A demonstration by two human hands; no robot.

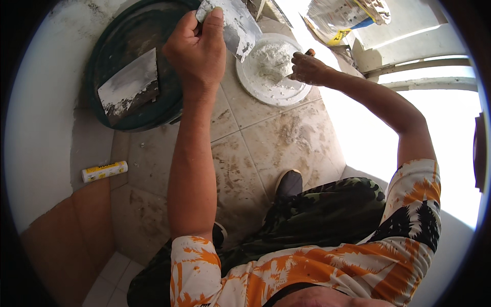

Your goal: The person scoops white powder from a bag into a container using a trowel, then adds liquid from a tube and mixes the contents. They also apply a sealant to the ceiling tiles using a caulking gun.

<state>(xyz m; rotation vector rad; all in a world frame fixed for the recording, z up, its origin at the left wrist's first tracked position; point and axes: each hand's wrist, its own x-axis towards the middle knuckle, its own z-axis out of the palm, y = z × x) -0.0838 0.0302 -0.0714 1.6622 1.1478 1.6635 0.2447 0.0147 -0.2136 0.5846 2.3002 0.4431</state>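
My left hand [199, 53] is raised, its thumb and fingers closed on the edge of a grey metal plastering blade [238, 25] crusted with white plaster. Over the right side of a round white basin [248, 89], my right hand [309, 70] is closed around a tool, its dark handle end [310, 52] showing above the fist. The tool's working end dips toward the white plaster [271, 56], but its exact kind I cannot make out. Another plaster-smeared metal blade [134, 79] lies on a round dark green container [120, 43], left of my left hand.
A white and yellow tube-shaped package [105, 172] lies by the left wall. Beyond the basin, at the right, stands a plastic sack [340, 20] with blue and yellow parts. Stained floor tiles [225, 163] spread around my shoes [289, 183]. Bright sunlight washes out the right side.
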